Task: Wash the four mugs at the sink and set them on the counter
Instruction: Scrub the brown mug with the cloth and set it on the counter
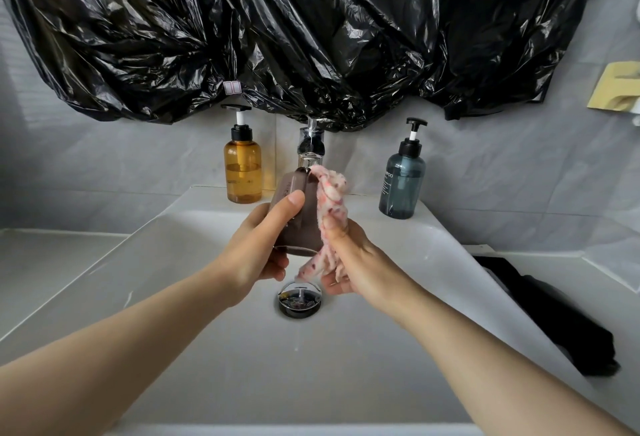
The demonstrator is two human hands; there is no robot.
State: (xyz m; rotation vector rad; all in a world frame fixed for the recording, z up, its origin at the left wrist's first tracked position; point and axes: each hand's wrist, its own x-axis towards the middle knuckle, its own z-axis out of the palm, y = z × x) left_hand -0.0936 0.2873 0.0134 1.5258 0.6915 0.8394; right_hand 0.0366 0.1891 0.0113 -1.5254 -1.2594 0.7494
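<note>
A brown mug (302, 224) is held above the white sink (207, 297), just under the chrome tap (311, 145). My left hand (263, 245) grips the mug's left side, thumb across its wall. My right hand (346, 259) holds a pink-and-white spotted cloth (329, 214) and presses it against the mug's right side; the cloth drapes over the mug's far end. No other mugs are in view.
An amber pump bottle (243, 169) and a blue-grey pump bottle (401, 183) stand on the sink's back ledge. The chrome drain (299, 299) lies below the hands. A black cloth (554, 314) lies on the right counter. Black plastic sheeting (311, 27) hangs above.
</note>
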